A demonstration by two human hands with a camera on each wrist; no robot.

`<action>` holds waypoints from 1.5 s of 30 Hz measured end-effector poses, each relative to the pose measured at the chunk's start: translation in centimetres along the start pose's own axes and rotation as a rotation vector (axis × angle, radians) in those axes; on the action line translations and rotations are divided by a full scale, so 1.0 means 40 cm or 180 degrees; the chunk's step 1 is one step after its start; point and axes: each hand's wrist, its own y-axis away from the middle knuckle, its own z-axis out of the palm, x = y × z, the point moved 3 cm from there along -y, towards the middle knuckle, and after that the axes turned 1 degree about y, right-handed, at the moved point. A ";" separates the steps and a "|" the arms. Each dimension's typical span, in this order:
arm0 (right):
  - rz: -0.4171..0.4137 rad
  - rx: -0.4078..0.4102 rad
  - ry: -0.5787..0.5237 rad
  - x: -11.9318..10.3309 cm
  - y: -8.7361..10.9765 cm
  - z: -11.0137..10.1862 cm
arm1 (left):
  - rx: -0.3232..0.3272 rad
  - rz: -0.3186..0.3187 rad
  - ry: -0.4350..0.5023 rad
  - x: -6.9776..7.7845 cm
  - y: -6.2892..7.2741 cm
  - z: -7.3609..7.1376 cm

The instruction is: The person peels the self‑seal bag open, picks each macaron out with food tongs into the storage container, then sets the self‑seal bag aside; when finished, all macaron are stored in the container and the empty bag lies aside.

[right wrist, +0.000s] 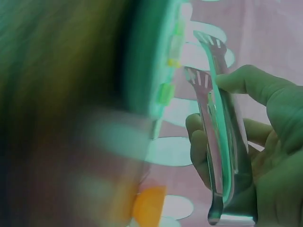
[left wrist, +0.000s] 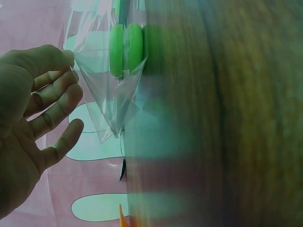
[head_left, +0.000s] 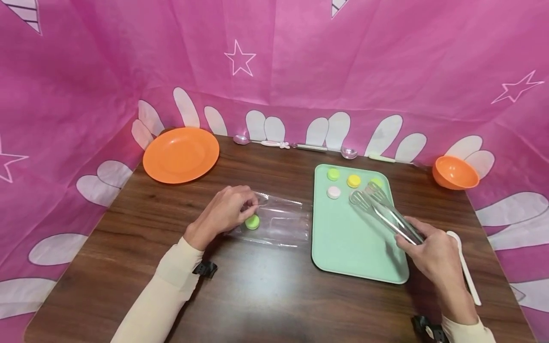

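Observation:
My left hand [head_left: 229, 208] pinches the edge of a clear plastic bag [head_left: 283, 224] between thumb and index finger, lifting its mouth. Inside the bag's left end lies a green macaron [head_left: 252, 222], also visible through the film in the left wrist view. My right hand [head_left: 437, 252] grips metal tongs [head_left: 396, 221], whose slotted tips are spread apart with nothing between them. Those tips hang over a mint-green tray [head_left: 356, 243]. At the tray's far end sit a green macaron [head_left: 333, 174], a yellow one [head_left: 353, 181], a pink one [head_left: 333, 192] and others partly hidden behind the tongs.
An orange plate [head_left: 181, 155] lies at the back left, an orange bowl [head_left: 455, 173] at the back right. Spoons and a ladle [head_left: 349, 153] line the back edge before a pink curtain [head_left: 291, 57]. A white utensil [head_left: 465, 269] lies right of the tray.

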 end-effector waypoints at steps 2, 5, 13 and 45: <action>-0.0168 0.0015 -0.0142 -0.022 0.005 -0.011 | 0.0001 0.0002 0.0005 -0.001 0.001 0.001; -0.0561 -0.0099 -0.0357 -0.070 0.016 -0.019 | 0.0010 0.0011 -0.0008 -0.002 0.002 0.001; -0.1360 -0.0661 -0.0502 -0.212 0.028 0.052 | 0.0047 0.0056 -0.0019 0.002 0.000 -0.001; -0.1038 -0.0300 -0.0501 -0.232 0.023 0.049 | 0.0153 0.0151 -0.0166 -0.006 0.002 0.001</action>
